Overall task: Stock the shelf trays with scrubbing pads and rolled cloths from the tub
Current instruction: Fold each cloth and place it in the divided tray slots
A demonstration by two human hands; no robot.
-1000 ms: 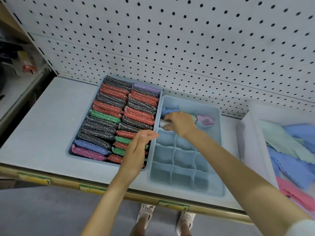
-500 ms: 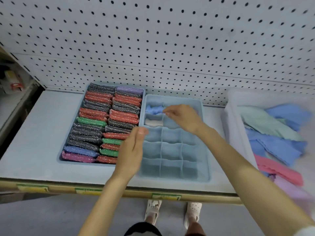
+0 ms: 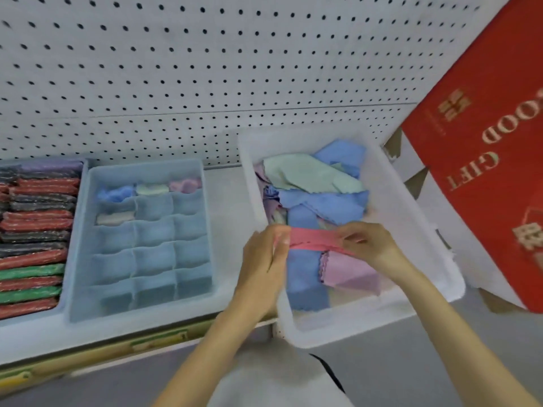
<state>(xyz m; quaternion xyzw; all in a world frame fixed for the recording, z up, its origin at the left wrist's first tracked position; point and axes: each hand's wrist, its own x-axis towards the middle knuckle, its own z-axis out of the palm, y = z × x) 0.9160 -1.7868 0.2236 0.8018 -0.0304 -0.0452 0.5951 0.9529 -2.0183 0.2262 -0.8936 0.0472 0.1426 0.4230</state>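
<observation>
**A:** Where is the cloth that goes in next?

**B:** The pink cloth [image 3: 311, 241] is over the near part of the white tub [image 3: 367, 327], pulled into a flat strip between two hands. The left hand [image 3: 261, 259] pinches its left end with curled fingers [image 3: 280, 239]. The right hand [image 3: 373, 245] pinches the right end the same way.

**A:** Why stretch it like that?

**B:** I judge it is being straightened so that it rolls tight. A creased cloth would make a fat roll, and the cells of the divided tray [image 3: 147, 168] are small.

**A:** And the tub sits right of that tray?

**B:** Yes, on the shelf [image 3: 229, 201], with a bare strip between them, so each roll has only a short way to go left. Loose cloths [image 3: 317, 177] in blue, green and lilac lie heaped in the tub.

**A:** How full is the tray?

**B:** Four cells hold rolls. A blue roll [image 3: 114, 193], a green roll [image 3: 151, 189] and a pink roll [image 3: 185, 185] fill the far row, and a pale roll [image 3: 114, 218] sits in the left cell of the second row. I see nothing in the other cells. Filling seems to run far to near, so no hand need reach over finished rolls.

**A:** The scrubbing pads?

**B:** The scrubbing pads [image 3: 35, 230] stand on edge in packed rows at the far left. That side looks full, so the cloths are likely what remains.
</observation>
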